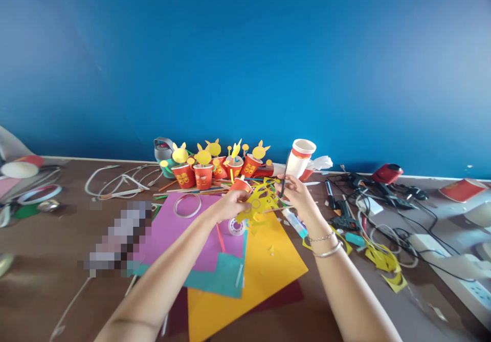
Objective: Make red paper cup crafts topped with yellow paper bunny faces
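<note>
My left hand (233, 205) pinches the edge of a piece of yellow paper (263, 200) that has cut-outs and small drawn circles on it. In my right hand (297, 192) a slim black pen (284, 174) stands nearly upright, beside the paper's right side. Below my hands lie a roll of clear tape (237, 226), a large orange-yellow sheet (264, 265), a purple sheet (169, 234) and a teal sheet (218, 278). A red paper cup (241, 184) is partly hidden behind my left hand.
Behind stand several red cups (203, 177) with yellow paper figures, and a stack of white-and-red cups (301, 158). A glue stick (294, 222), a glue gun (345, 216), paper scraps (383, 260), cables and a power strip (456, 270) lie to the right. A white cable (123, 180) lies back left.
</note>
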Available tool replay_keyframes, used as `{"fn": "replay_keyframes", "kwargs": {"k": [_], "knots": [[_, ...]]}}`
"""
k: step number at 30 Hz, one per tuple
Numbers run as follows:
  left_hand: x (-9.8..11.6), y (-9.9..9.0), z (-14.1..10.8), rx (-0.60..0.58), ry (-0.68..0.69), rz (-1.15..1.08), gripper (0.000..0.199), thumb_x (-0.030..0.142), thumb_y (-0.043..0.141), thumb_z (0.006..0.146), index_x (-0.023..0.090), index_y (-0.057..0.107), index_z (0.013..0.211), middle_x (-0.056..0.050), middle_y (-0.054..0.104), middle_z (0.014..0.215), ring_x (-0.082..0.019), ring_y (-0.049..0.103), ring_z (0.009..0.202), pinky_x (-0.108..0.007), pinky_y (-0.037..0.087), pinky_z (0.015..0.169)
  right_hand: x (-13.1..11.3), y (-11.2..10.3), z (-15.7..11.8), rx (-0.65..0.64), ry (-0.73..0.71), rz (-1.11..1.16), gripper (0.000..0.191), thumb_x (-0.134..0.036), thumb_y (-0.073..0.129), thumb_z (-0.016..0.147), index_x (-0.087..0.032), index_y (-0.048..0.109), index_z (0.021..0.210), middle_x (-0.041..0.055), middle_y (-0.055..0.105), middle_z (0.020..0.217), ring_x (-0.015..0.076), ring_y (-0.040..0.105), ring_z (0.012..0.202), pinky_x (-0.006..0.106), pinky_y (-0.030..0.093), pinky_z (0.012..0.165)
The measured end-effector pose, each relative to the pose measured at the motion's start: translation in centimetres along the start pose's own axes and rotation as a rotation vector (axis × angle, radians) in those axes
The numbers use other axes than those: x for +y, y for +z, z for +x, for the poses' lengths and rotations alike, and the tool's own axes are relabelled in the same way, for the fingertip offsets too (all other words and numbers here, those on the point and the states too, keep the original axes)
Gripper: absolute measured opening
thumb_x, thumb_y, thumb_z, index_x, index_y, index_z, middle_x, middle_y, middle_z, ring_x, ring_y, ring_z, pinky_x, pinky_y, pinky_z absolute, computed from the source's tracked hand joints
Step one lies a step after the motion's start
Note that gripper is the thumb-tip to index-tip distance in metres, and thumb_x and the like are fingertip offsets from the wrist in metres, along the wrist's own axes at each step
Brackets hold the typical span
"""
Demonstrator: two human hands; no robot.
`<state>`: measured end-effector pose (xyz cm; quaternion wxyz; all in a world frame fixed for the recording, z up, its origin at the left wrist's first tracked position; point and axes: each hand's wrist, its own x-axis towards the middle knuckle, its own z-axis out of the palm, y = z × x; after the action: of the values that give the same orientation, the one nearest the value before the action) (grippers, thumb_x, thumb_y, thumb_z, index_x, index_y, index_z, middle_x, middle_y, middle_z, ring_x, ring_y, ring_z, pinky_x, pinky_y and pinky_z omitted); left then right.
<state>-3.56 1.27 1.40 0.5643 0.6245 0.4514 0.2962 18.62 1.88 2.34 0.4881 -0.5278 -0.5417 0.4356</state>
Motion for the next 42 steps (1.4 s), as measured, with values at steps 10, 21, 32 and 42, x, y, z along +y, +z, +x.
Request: {"fn": "replay_keyframes", "kwargs": {"k": [10, 21, 32, 42], "knots": [[0.7, 1.5, 0.7, 0.076, 0.002, -0.116, 0.015, 0.019, 0.073, 0.060, 0.015, 0.064, 0.071, 0.004, 0.057, 0.059, -0.010, 0.052, 0.054, -0.022, 0.036, 0.052, -0.6, 2.0, -0.9, -0.028, 0.084, 0.179, 0.050, -0.034, 0.084, 0.047, -0.018, 0.056, 0.086, -0.0054, 0.057, 0.055, 0.0121, 0.052, 0.054, 0.023, 0.037, 0.051], [-2.8, 3.9, -1.6, 0.364, 0.011, -0.595, 0.037, 0.040, 0.083, 0.055, 0.013, 0.062, 0.070, 0.000, 0.063, 0.057, -0.008, 0.057, 0.049, -0.018, 0.041, 0.049, 0.7, 4.0, -0.6, 0.063, 0.062, 0.470, 0.052, -0.039, 0.085, 0.050, -0.020, 0.055, 0.088, -0.0038, 0.062, 0.061, 0.0124, 0.055, 0.052, 0.024, 0.043, 0.050], [-4.8, 3.2, -1.2, 0.407, 0.189, -0.605, 0.032, 0.044, 0.072, 0.072, 0.017, 0.055, 0.075, 0.008, 0.050, 0.039, -0.005, 0.039, 0.028, -0.017, 0.019, 0.034, 6.6, 3.9, -4.2, -0.214, -0.025, 0.213, 0.041, -0.039, 0.079, 0.066, -0.020, 0.054, 0.093, -0.0022, 0.058, 0.070, 0.0130, 0.052, 0.062, 0.025, 0.040, 0.056], [-5.6, 3.6, -0.9, 0.415, 0.183, -0.551, 0.031, 0.046, 0.069, 0.075, 0.018, 0.054, 0.076, 0.007, 0.054, 0.042, -0.007, 0.042, 0.029, -0.018, 0.029, 0.034, 7.6, 5.0, -4.9, -0.428, -0.145, 0.118, 0.030, -0.043, 0.067, 0.080, -0.019, 0.057, 0.095, 0.0016, 0.058, 0.083, 0.0146, 0.051, 0.074, 0.028, 0.042, 0.070]]}}
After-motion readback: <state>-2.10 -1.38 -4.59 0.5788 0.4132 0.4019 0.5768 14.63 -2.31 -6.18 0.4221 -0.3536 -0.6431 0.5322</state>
